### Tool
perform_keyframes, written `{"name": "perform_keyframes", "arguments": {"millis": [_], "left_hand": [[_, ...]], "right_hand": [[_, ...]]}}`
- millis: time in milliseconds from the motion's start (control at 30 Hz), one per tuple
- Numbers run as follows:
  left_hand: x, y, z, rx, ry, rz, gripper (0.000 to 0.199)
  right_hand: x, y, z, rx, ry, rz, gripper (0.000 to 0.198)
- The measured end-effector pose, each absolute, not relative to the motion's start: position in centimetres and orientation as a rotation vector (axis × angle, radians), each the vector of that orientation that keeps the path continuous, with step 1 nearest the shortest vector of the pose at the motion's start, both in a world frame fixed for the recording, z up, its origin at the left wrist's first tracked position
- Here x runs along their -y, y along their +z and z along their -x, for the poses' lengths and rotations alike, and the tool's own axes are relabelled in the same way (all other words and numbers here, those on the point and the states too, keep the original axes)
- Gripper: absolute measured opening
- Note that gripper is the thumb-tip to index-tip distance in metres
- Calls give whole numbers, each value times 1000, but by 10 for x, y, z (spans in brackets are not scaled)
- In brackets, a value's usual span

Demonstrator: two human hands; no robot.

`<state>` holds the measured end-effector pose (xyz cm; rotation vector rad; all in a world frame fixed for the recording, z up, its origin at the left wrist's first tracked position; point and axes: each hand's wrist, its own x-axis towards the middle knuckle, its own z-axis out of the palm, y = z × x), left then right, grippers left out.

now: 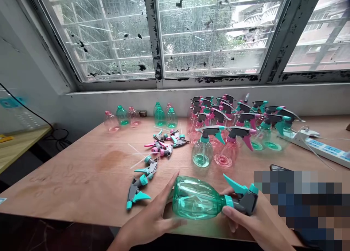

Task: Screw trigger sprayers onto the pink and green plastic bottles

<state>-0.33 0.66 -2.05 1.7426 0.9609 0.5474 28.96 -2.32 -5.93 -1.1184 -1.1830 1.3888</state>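
A translucent green spray bottle [198, 200] lies sideways in the air above the table's front edge, its base to the left. Screwed or set on its neck is a grey trigger sprayer head [247, 202] with a turquoise trigger and collar. My right hand [246, 222] grips the bottle at the collar, thumb in front. Around the base curves my left hand [153, 214], with its thumb blurred along the underside. Loose turquoise-and-grey sprayer heads [136, 192] lie left of the bottle, and pink-and-grey ones [162, 149] lie farther back.
Assembled green and pink spray bottles [202, 152] stand crowded at the back right. Several headless bottles [122, 116] line the back left. A white power strip [322, 145] with cables and a dark phone [279, 168] lie on the right. A window [158, 36] rises behind the wooden table [90, 178].
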Motion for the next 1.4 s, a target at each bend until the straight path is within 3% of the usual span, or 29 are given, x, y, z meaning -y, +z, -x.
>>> {"name": "perform_keyframes", "arguments": {"millis": [267, 467, 833, 1033, 1200, 1400], "left_hand": [[-8, -27, 8, -990, 509, -1713, 110], [-9, -17, 5, -1018, 463, -1801, 95], [-4, -18, 2, -935, 585, -1673, 93], [-7, -24, 7, -883, 563, -1609, 113], [-7, -19, 7, -983, 533, -1662, 101], [-6, -14, 4, -987, 561, -1594, 101]], "right_hand": [[24, -59, -290, 1188, 1365, 1125, 45], [25, -56, -287, 1147, 1356, 1139, 49], [26, -53, -283, 1138, 1337, 1135, 48], [26, -56, -283, 1165, 1325, 1149, 51], [24, -59, -283, 1181, 1285, 1155, 51], [22, -65, -283, 1189, 1236, 1143, 48]]}}
